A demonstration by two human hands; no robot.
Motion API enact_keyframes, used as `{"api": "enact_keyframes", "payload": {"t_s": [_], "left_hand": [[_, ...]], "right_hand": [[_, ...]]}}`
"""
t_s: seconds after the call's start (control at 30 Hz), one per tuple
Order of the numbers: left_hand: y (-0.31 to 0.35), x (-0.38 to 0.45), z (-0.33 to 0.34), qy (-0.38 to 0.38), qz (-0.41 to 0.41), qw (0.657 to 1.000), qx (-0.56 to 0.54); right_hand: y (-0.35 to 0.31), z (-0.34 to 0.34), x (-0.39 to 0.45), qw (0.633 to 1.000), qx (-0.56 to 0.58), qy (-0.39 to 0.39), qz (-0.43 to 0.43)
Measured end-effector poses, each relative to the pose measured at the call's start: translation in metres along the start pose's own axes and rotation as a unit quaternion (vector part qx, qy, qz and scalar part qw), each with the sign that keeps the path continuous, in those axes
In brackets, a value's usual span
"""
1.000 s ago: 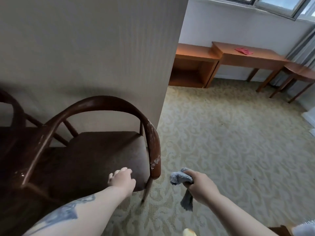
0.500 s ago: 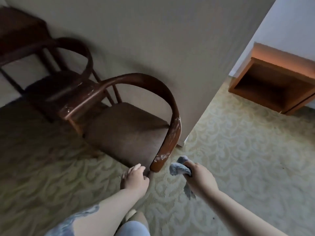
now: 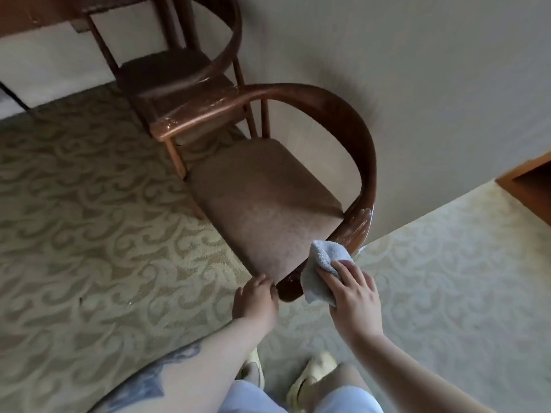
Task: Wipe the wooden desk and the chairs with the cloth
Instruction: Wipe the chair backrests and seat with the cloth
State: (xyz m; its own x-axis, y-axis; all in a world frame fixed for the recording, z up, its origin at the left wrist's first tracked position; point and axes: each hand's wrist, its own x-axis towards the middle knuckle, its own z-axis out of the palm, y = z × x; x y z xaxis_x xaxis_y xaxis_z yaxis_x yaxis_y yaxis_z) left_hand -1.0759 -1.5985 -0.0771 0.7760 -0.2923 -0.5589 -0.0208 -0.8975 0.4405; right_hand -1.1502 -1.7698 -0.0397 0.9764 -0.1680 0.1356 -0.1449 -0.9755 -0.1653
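Nearest me I see 2 pale shoes (image 3: 313, 375) on the patterned carpet (image 3: 89, 234), at the bottom edge of my view. Just above them my left hand (image 3: 255, 299) grips the front corner of the near chair (image 3: 268, 201) — its fingers are curled over the edge of the brown seat cushion, pressed together. Beside it, my right hand (image 3: 354, 296) lies flat on the grey cloth (image 3: 320, 269), fingers straight and slightly spread, pressing the cloth against the worn front end of the chair's right armrest. The cloth folds over that armrest tip, touching the seat's front right corner. The curved wooden back rail arcs round the seat and meets the wall (image 3: 417, 84) behind it. Farther off, a second chair (image 3: 176, 64) of the same kind stands just beyond the first, partly under the dark wooden desk (image 3: 44, 13) at the top left corner. At the right edge I see part of an orange-brown cabinet (image 3: 530, 186).
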Motion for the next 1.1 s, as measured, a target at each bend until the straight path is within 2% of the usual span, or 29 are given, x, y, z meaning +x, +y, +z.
{"api": "enact_keyframes", "payload": {"t_s": [0.1, 0.2, 0.4, 0.47, 0.53, 0.6, 0.63, 0.7, 0.77, 0.83, 0.87, 0.97, 1.03, 1.1], "left_hand": [[0.005, 0.002, 0.019, 0.021, -0.021, 1.000, -0.003], [0.013, 0.006, 0.026, 0.074, -0.041, 0.996, -0.016], [0.025, 0.001, 0.057, 0.132, -0.168, 0.975, -0.060], [0.035, 0.004, 0.063, 0.185, -0.183, 0.961, -0.099], [0.048, 0.010, 0.067, 0.219, -0.218, 0.940, -0.147], [0.061, 0.016, 0.072, 0.244, -0.258, 0.917, -0.183], [0.069, 0.017, 0.073, 0.256, -0.272, 0.909, -0.187], [0.078, 0.017, 0.076, 0.267, -0.286, 0.902, -0.183], [0.080, 0.015, 0.081, 0.242, -0.312, 0.906, -0.150], [0.078, 0.014, 0.084, 0.221, -0.335, 0.911, -0.101], [0.078, 0.015, 0.083, 0.220, -0.336, 0.912, -0.086], [0.089, 0.017, 0.080, 0.208, -0.327, 0.921, -0.047], [0.097, 0.020, 0.086, 0.212, -0.305, 0.929, 0.002], [0.099, 0.023, 0.092, 0.242, -0.282, 0.928, -0.004]], "right_hand": [[0.017, 0.020, 0.005, 0.996, 0.000, -0.045, -0.073], [0.029, 0.038, 0.009, 0.983, 0.030, -0.099, -0.150], [0.035, 0.063, 0.060, 0.912, 0.135, -0.170, -0.348], [0.046, 0.066, 0.085, 0.930, 0.133, -0.170, -0.296], [0.063, 0.065, 0.091, 0.964, 0.143, -0.171, -0.148], [0.072, 0.062, 0.076, 0.974, 0.155, -0.147, -0.080], [0.073, 0.061, 0.063, 0.971, 0.165, -0.141, -0.098], [0.065, 0.061, 0.038, 0.946, 0.196, -0.159, -0.203], [0.058, 0.066, 0.038, 0.915, 0.206, -0.176, -0.298], [0.057, 0.071, 0.063, 0.906, 0.178, -0.178, -0.342], [0.062, 0.074, 0.076, 0.911, 0.163, -0.179, -0.335], [0.076, 0.063, 0.075, 0.945, 0.151, -0.174, -0.232], [0.080, 0.057, 0.045, 0.941, 0.176, -0.174, -0.232], [0.076, 0.056, 0.038, 0.923, 0.192, -0.201, -0.265]]}}
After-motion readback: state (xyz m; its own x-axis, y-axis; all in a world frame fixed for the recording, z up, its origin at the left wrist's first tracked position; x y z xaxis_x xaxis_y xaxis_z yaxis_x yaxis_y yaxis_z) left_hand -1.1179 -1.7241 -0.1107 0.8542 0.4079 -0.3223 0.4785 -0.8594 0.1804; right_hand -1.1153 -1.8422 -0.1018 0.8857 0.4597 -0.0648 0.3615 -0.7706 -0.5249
